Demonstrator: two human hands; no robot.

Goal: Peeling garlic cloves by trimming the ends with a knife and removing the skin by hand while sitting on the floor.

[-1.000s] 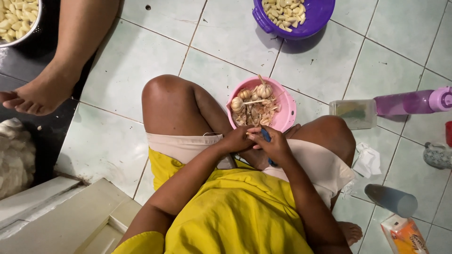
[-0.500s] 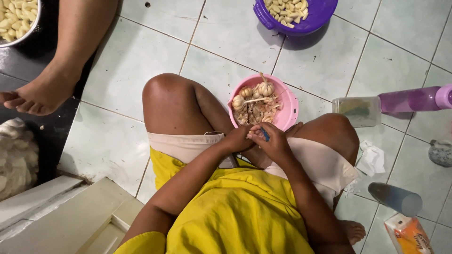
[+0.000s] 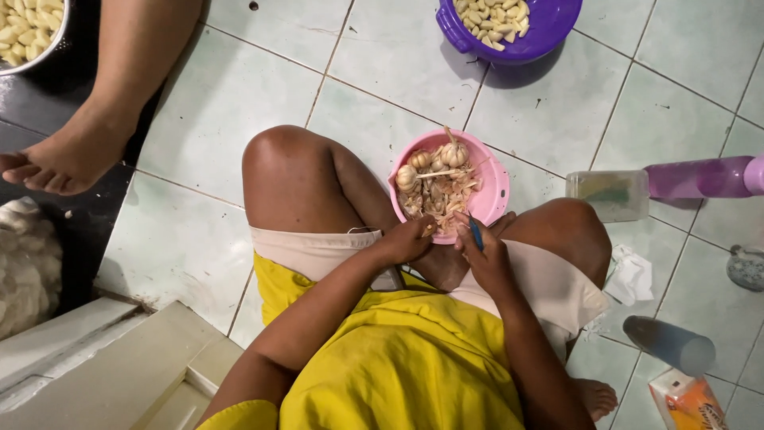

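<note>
A person in a yellow shirt is sitting on a tiled floor, left hand [image 3: 407, 239] pinching a garlic clove [image 3: 428, 232] at the rim of a pink bowl [image 3: 493, 187], right hand [image 3: 483, 256] gripping a blue-handled knife [image 3: 475, 234] just beside it.

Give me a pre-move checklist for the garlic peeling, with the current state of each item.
1. Left hand holds a clove: cannot tell; its fingers are curled at the pink bowl's near edge, and what they pinch is too small to see.
2. Right hand grips the blue-handled tool: ok; the handle shows between the fingers, the blade is hidden.
3. Pink bowl within reach: ok; it sits on the floor between the knees, just ahead of both hands.
4. Unpeeled garlic left: ok; whole garlic bulbs and skins lie in the pink bowl.
5. Purple bowl of peeled cloves nearby: ok; it stands farther off on the tiles, beyond the pink bowl.
</note>
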